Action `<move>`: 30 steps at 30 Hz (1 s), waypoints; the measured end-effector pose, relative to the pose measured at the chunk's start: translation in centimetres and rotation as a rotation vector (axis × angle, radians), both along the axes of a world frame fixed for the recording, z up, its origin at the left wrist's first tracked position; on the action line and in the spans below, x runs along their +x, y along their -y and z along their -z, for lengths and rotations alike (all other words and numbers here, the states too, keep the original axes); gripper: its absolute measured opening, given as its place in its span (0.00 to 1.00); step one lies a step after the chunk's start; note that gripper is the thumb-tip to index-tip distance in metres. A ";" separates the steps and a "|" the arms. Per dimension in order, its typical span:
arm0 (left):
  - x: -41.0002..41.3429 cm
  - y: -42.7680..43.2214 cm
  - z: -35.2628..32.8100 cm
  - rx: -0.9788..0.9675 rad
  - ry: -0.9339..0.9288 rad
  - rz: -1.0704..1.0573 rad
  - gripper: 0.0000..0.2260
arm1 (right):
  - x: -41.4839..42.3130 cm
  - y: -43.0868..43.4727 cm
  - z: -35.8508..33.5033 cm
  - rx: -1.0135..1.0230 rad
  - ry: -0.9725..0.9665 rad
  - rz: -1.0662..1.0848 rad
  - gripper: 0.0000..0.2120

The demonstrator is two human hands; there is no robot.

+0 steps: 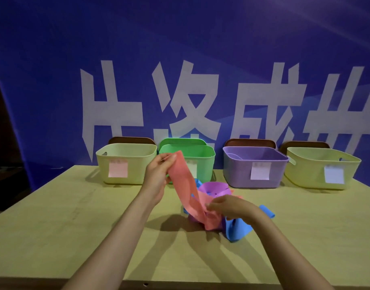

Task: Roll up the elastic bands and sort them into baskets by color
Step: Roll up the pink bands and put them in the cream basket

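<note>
A pink elastic band [185,185] stretches slantwise over the table, its upper end pinched by my left hand [159,174] in front of the green basket [203,158]. Lower down, my right hand [228,206] grips the same band where it meets the pile. That pile holds a purple band [213,188] and a blue band [238,228], loose and tangled. Along the back stand a pale yellow basket [125,152] with a pink note, the green one, a purple basket [238,166] and another pale yellow basket [305,166] with a whitish note.
The baskets line the far edge of the wooden table [75,227] against a blue banner with large white characters. Brown lids [131,140] lean behind some baskets. The table's front edge runs just below my forearms.
</note>
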State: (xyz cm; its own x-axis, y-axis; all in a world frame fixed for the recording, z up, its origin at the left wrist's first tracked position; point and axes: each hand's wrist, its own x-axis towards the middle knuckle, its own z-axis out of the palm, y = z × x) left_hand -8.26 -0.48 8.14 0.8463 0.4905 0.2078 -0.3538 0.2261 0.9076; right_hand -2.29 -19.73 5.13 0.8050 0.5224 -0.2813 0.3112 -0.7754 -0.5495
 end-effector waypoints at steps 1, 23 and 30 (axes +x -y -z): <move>-0.1 0.6 -0.4 0.049 0.017 0.004 0.02 | -0.3 -0.2 -0.5 -0.124 0.123 -0.056 0.14; -3.9 3.1 -0.7 0.356 -0.012 0.096 0.05 | -5.5 0.1 -5.0 0.839 -0.076 -0.186 0.14; -0.1 0.2 8.0 0.341 -0.360 0.176 0.05 | 1.1 -3.1 3.8 0.488 0.179 -0.061 0.12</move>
State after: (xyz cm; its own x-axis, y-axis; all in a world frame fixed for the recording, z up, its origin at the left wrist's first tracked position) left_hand -8.37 -0.72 0.13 0.9571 0.2897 0.0112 0.0112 -0.0754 0.9971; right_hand -1.19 -16.67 1.31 0.7820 0.6060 0.1455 0.4700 -0.4200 -0.7764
